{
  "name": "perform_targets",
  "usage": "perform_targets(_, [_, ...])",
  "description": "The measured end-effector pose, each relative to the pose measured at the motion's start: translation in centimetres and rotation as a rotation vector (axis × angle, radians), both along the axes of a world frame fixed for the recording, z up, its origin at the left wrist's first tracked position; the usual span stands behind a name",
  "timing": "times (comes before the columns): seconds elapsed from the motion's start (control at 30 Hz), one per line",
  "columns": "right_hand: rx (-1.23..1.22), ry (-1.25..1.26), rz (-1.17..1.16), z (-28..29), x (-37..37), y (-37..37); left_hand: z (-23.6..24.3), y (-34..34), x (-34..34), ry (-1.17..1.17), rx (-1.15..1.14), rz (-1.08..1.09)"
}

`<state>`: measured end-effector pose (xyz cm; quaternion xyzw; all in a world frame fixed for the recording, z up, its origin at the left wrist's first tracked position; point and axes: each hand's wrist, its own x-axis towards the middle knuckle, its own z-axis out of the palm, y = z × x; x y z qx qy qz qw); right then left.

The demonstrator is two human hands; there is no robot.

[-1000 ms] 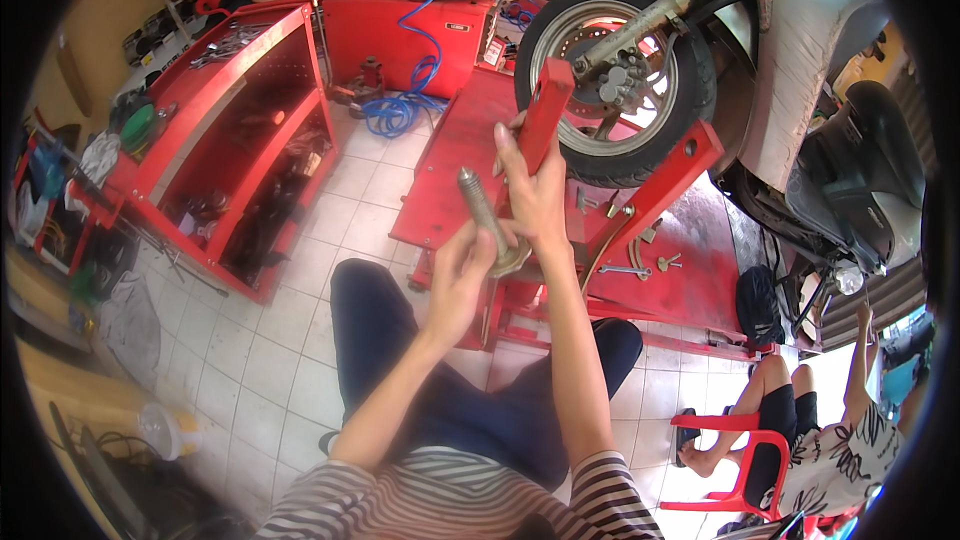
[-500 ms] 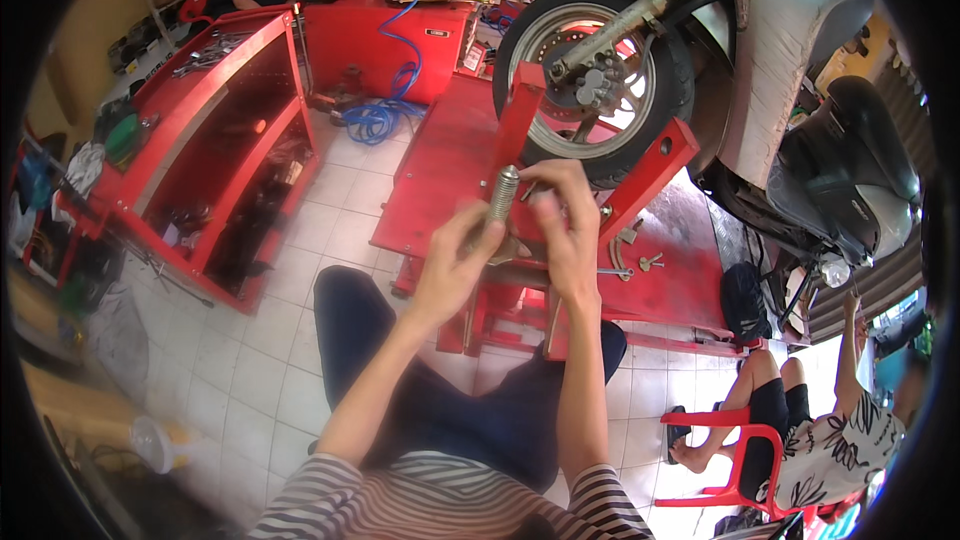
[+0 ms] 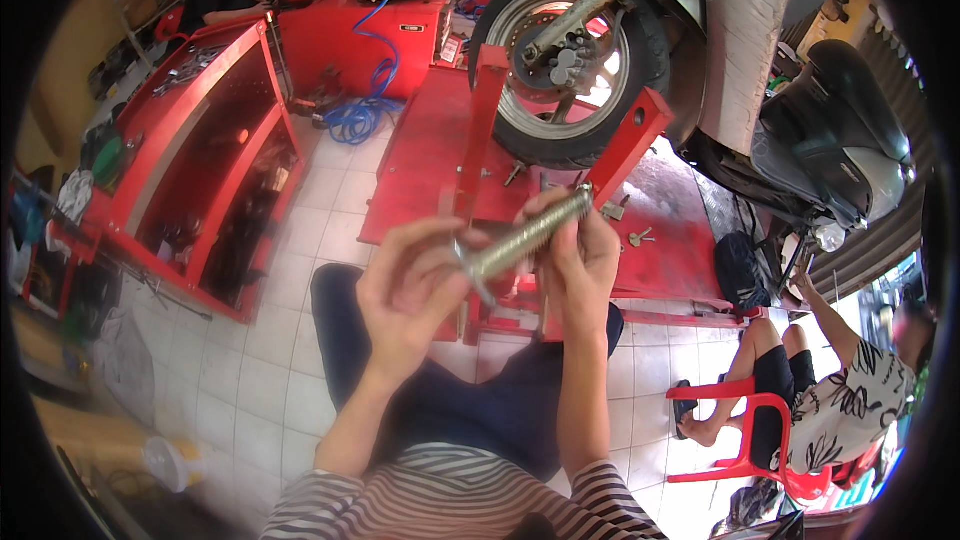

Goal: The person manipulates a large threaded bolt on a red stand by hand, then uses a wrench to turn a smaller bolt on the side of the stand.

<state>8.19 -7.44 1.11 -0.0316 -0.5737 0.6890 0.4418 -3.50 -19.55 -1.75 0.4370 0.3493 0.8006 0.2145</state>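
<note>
Step in hand, as judged: inspecting or working a metal axle bolt [image 3: 527, 237] held up in front of the chest, above the lap.

Left hand [image 3: 415, 290]: fingers curled closed around the bolt's lower left end, near a flange or washer there. Right hand [image 3: 580, 255]: fingers pinched closed on the upper right end. The bolt lies tilted, low at left, high at right. Surface looks ribbed or threaded; motion blur prevents certainty.

Next move, as judged: needs a firm hold at one end while the other hand turns or slides along the shaft; the small part near the left end could slip off.

Count:
- bolt: one
- scooter [image 3: 760, 60]: one, raised, far right; one wheel [image 3: 570, 50] visible, clamped in a red stand [image 3: 480, 130]
- red lift platform [image 3: 420, 160]: one, far centre
- red tool cabinet [image 3: 200, 150]: one, left
- blue coiled hose [image 3: 365, 110]: one, far
- red plastic chair [image 3: 745, 435]: one, near right, with a seated person [image 3: 830, 390]
- second person, far left: one, only partly visible
</note>
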Motion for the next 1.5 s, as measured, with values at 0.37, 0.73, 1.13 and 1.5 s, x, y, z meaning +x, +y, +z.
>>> perform_targets(0.37, [0.098, 0.007, -0.009, 1.2, 2.9, -2.5, 2.3, 0.5, 0.4, -0.196, -0.038, -0.211])
perform_targets(0.73, [0.089, 0.296, -0.338, -2.1, 10.0, 0.0, 2.1, 5.6, 3.9, 0.27, -0.058, -0.43])
perform_targets(1.13, [0.25, 0.459, -0.266, -4.1, 11.8, 0.9, -1.1, 11.2, 4.9, 0.602, 0.22, -0.554])
perform_targets(1.5, [-0.026, 0.224, -0.914, -6.0, 11.6, 3.2, -3.0, 13.4, 6.1, 0.544, -0.18, -0.532])
